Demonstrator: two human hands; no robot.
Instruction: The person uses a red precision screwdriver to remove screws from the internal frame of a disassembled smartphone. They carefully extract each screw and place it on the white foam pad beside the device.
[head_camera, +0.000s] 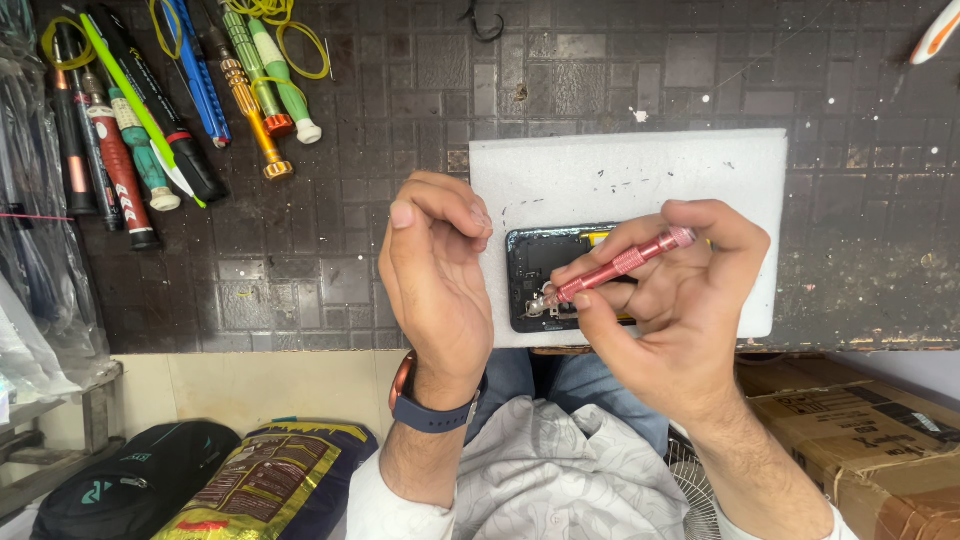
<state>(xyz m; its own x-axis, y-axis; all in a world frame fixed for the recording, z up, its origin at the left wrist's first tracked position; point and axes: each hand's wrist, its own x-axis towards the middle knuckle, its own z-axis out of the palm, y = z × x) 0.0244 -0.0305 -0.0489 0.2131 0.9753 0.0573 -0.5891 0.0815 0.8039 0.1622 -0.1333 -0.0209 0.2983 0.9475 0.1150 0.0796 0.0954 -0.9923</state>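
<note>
Dark, scuffed, square-patterned matting covers the workbench (400, 120), and on it I see a white foam pad (640, 170) carrying an opened black phone with its back cover off (535, 262). My right hand (670, 300) pinches a slim pink metal precision screwdriver (620, 265) between thumb and fingers, tip down on the phone's lower left corner. My left hand (435, 270) (smartwatch at the wrist) hovers just beside the phone, fingers curled in; I cannot tell whether it holds anything, and a row of coloured screwdrivers (170, 110) lies well apart at upper left.
</note>
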